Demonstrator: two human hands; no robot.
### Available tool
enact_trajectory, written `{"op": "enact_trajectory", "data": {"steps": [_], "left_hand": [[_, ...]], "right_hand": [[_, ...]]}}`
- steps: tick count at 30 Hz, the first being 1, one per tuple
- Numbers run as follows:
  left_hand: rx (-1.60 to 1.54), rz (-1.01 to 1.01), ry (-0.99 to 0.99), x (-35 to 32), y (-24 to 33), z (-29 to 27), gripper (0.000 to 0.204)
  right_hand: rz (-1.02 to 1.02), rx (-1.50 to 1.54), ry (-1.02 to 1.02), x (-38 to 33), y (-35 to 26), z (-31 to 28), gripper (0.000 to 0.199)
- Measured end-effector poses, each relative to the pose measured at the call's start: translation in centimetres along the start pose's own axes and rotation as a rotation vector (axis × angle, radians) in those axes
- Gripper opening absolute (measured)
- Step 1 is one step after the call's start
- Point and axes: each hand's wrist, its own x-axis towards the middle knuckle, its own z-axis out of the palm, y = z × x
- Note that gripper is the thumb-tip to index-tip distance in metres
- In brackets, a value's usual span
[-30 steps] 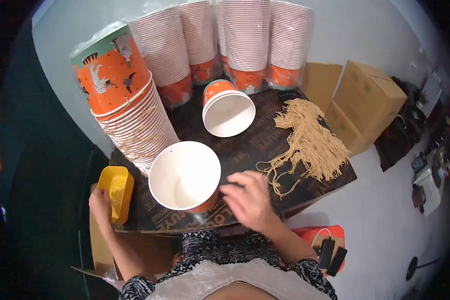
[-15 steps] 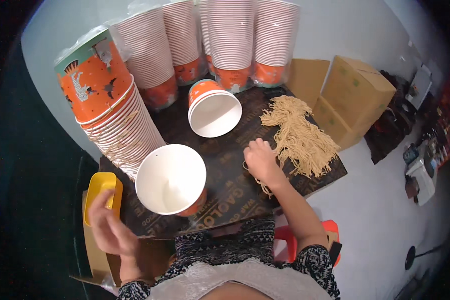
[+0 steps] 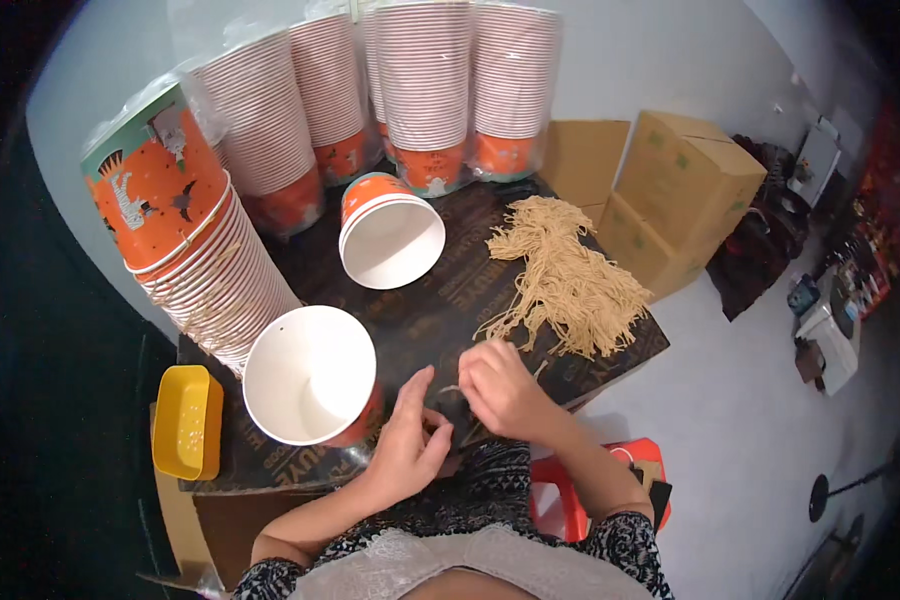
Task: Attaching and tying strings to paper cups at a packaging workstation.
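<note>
While both hands sit together at the near edge of the dark counter, I'd call this the string-prep step. My left hand and right hand are almost touching, fingers pinched on what looks like a single tan string. It's too thin to say which hand really has it, or whether it's being knotted or just straightened.

Just left of the hands a big white-lined paper cup lies tilted toward me, with a small hole showing near its rim. A yellow tray sits at the counter's left corner. Further out is a second open cup, and to its right the loose pile of strings.

At the back, wrapped stacks of orange cups line the wall, cardboard boxes off right.

My guess is the next move needs a fine pinch to bring the string end to that hole.
</note>
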Motion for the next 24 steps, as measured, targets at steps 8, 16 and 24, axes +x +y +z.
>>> {"op": "enact_trajectory", "data": {"steps": [8, 16, 24], "left_hand": [[-0.398, -0.29, -0.031, 1.6, -0.4, 2.3, 0.019], [-0.206, 0.565, 0.535, 3.6, 2.0, 2.2, 0.029], [0.1, 0.235, 0.373, 8.1, 2.5, 2.8, 0.018]], "right_hand": [[0.117, 0.228, -0.013, -1.5, -0.3, 0.0, 0.013], [0.39, -0.337, 0.173, -2.3, 14.3, -3.3, 0.021], [0.813, -0.736, 0.216, -1.6, 22.9, -6.9, 0.055]]}}
